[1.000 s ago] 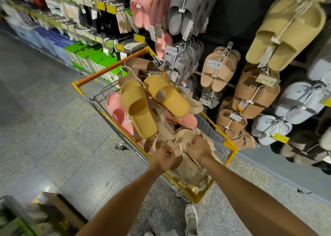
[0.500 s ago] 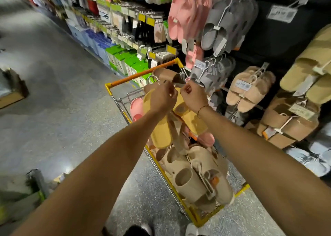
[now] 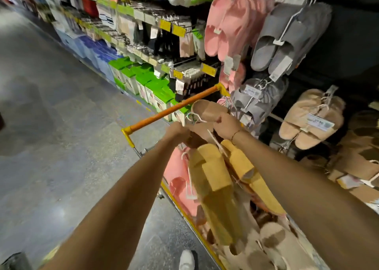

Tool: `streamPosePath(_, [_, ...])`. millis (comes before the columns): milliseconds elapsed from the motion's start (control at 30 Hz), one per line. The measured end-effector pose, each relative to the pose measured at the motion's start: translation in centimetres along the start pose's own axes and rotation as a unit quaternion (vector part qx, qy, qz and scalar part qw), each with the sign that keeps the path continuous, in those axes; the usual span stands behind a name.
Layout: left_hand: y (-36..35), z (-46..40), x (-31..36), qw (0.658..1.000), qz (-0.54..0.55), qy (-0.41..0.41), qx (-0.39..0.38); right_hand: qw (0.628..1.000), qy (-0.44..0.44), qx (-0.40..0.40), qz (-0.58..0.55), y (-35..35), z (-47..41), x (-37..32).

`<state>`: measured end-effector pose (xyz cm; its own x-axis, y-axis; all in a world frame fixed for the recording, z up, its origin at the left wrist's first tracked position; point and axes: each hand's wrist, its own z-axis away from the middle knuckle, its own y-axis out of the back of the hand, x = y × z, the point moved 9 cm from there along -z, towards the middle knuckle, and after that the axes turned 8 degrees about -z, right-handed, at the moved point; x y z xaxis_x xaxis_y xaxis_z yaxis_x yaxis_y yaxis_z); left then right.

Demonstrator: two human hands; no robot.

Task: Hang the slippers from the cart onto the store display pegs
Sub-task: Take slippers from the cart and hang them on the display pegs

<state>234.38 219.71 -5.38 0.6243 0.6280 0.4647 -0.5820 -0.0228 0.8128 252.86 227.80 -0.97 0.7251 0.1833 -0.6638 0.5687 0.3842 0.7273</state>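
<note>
Above the cart [image 3: 131,133], near its orange-handled end, you hold a pair of yellow slippers [image 3: 215,175] on a white hanger [image 3: 215,141]; your left hand [image 3: 180,132] and right hand [image 3: 226,125] both curl around the hanger's top.

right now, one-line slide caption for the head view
Both hands, left hand and right hand, hold tan slippers above the cart beside the slipper display.

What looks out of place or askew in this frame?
Nothing damaged. The cart holds slippers heaped loosely, yellow foam slippers lying across pink ones. Both hands, left and right, grip a tan slipper pair.
</note>
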Motion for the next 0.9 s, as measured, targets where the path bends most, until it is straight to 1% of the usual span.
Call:
streamPosePath(67, [-2.0, -3.3, -0.9, 0.998, 0.058, 0.016, -0.032, 0.999, -0.035, -0.007, -0.012, -1.5, -2.6, 1.3])
streamPosePath(167, [-2.9, -5.0, -1.5, 0.992, 0.119, 0.030, -0.025, 0.994, -0.087, 0.038, -0.048, -1.9, -5.3, 3.3])
streamPosePath(200, [-2.7, -4.9, -1.3, 0.990, 0.137, 0.033, -0.023, 0.991, -0.113, 0.041, -0.059, -1.9, -5.6, 3.9])
streamPosePath(267, [-3.1, -5.2, -1.2, 0.978, 0.197, 0.052, -0.044, 0.979, -0.158, 0.028, -0.129, -2.6, -5.9, 4.6])
streamPosePath(300, [-3.2, -5.2, -1.0, 0.970, 0.228, 0.062, -0.056, 0.973, -0.167, 0.027, -0.155, -2.6, -6.0, 4.5])
streamPosePath(400, [-2.6, -5.5, -0.1, 0.952, 0.286, 0.079, -0.072, 0.968, -0.169, 0.029, -0.182, -1.5, -6.1, 4.2])
streamPosePath(433, [-2.1, -5.5, 0.6, 0.948, 0.301, 0.074, -0.073, 0.965, -0.169, 0.030, -0.197, -0.9, -5.8, 3.7])
streamPosePath(500, [-0.5, -5.2, 2.7, 0.943, 0.323, 0.038, -0.069, 0.963, -0.161, 0.031, -0.213, 0.6, -5.1, 2.9])
streamPosePath(567, [1.7, -4.5, 4.8, 0.946, 0.323, 0.000, -0.040, 0.964, -0.150, 0.032, -0.218, 2.2, -4.6, 2.4])
streamPosePath(700, [5.7, -3.4, 7.7, 0.961, 0.264, -0.056, 0.053, 0.975, -0.115, 0.049, -0.183, 5.6, -3.4, 2.0])
streamPosePath(767, [7.7, -2.8, 9.0, 0.960, 0.250, -0.083, 0.091, 0.976, -0.092, 0.051, -0.189, 6.9, -3.0, 2.3])
streamPosePath(833, [10.0, -1.3, 11.1, 0.955, 0.227, -0.139, 0.131, 0.977, -0.070, 0.062, -0.193, 8.3, -2.5, 2.7])
streamPosePath(900, [12.3, 0.6, 13.6, 0.947, 0.190, -0.198, 0.167, 0.977, -0.053, 0.091, -0.186, 10.2, -1.7, 3.1])
